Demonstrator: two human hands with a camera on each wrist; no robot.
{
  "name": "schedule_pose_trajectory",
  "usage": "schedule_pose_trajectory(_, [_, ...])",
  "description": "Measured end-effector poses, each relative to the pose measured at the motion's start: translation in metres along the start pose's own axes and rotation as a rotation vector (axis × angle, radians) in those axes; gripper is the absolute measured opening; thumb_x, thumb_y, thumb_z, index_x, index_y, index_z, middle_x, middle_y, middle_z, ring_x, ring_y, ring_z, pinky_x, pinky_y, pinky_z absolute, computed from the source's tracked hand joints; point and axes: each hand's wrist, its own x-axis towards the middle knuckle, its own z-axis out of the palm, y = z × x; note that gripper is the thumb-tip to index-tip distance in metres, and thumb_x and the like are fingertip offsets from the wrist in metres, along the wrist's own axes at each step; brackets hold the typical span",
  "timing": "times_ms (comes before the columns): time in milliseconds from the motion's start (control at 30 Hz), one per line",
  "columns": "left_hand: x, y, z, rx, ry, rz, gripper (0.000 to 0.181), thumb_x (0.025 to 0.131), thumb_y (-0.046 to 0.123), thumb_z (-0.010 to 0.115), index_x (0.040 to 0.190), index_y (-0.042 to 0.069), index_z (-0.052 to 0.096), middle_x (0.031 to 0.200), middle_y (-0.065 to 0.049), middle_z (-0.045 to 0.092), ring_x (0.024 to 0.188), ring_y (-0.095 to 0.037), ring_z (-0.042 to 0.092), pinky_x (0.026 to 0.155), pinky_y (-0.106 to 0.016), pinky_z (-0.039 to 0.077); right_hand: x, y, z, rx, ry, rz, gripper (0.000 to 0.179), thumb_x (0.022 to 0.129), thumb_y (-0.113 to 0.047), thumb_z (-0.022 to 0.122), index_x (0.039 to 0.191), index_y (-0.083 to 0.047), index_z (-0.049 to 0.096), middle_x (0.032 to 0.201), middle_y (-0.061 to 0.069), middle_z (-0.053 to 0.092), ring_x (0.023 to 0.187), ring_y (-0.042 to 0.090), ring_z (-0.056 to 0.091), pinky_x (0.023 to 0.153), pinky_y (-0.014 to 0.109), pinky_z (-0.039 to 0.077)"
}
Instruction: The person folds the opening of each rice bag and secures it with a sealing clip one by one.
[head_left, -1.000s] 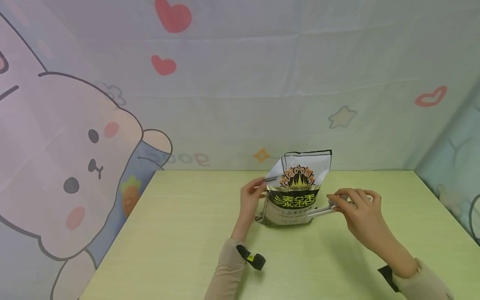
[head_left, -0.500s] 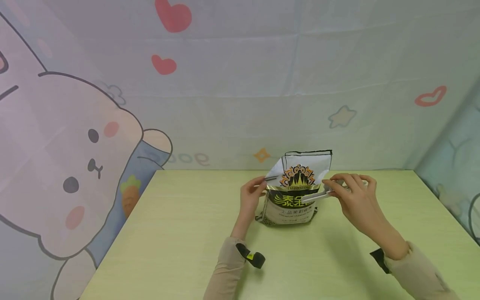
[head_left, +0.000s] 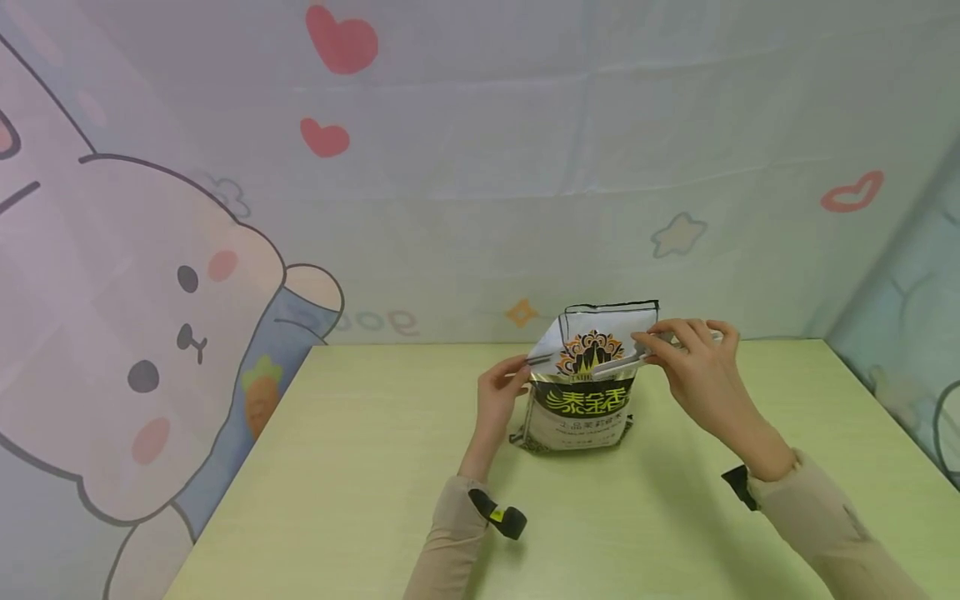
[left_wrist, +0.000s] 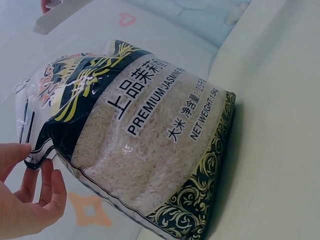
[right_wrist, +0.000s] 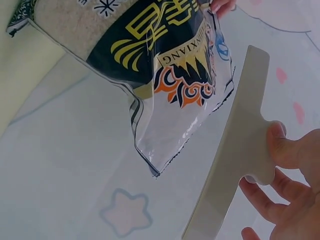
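A clear plastic bag of rice with a black and gold label stands upright on the table, its loose upper part rising above the rice. My left hand pinches the bag's left edge between thumb and fingers, as the left wrist view of the hand shows. Thumb and fingers of my right hand pinch the middle tab of a long, flat white bag clip. In the right wrist view the clip appears apart from the bag's top edge. From the head view, it crosses in front of the printed emblem.
The pale green table extends to both sides of the bag. Behind it hangs a printed cloth with hearts and a rabbit. A dark cable shows at the far right edge.
My right hand has moved up and to the left, carrying the clip from the bag's lower front to its upper part. The left hand and the bag have stayed in place.
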Motion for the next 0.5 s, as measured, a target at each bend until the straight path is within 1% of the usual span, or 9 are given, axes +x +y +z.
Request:
schedule_pose_trajectory(33, [0.0, 0.0, 0.0, 0.003, 0.002, 0.002, 0.024, 0.085, 0.002, 0.056, 0.106, -0.006, 0.06, 0.102, -0.026, 0.06, 0.075, -0.007, 0.061, 0.073, -0.034, 0.055, 0.002, 0.001, 0.001, -0.004, -0.001, -0.001, 0.017, 0.086, -0.01, 0.057, 0.101, -0.012, 0.065, 0.093, 0.01, 0.057, 0.083, 0.029, 0.048, 0.082, 0.06, 0.027])
schedule_pose_trajectory(133, [0.0, 0.0, 0.0, 0.005, 0.006, 0.009, 0.023, 0.084, 0.002, 0.057, 0.106, -0.006, 0.06, 0.102, -0.027, 0.06, 0.073, -0.006, 0.06, 0.072, -0.031, 0.055, 0.008, 0.002, 0.001, -0.013, 0.0, 0.002, 0.036, 0.069, 0.005, 0.068, 0.101, -0.012, 0.066, 0.091, 0.01, 0.058, 0.084, 0.029, 0.048, 0.083, 0.061, 0.025])
schedule_pose_trajectory(200, [0.001, -0.001, 0.001, 0.002, 0.009, 0.013, 0.023, 0.084, 0.001, 0.057, 0.105, -0.007, 0.061, 0.102, -0.027, 0.06, 0.072, -0.005, 0.06, 0.07, -0.029, 0.055, 0.013, 0.002, 0.002, -0.021, 0.008, 0.001, 0.037, 0.068, 0.006, 0.07, 0.1, -0.012, 0.067, 0.09, 0.011, 0.058, 0.085, 0.03, 0.049, 0.084, 0.061, 0.025])
schedule_pose_trajectory(500, [0.001, -0.002, 0.002, -0.015, 0.03, 0.0, 0.023, 0.083, 0.001, 0.058, 0.104, -0.007, 0.061, 0.1, -0.027, 0.061, 0.069, -0.003, 0.059, 0.067, -0.025, 0.054, 0.039, 0.005, 0.003, -0.013, 0.019, -0.005, 0.033, 0.071, 0.006, 0.067, 0.098, -0.013, 0.067, 0.092, 0.01, 0.059, 0.088, 0.03, 0.049, 0.085, 0.061, 0.024])
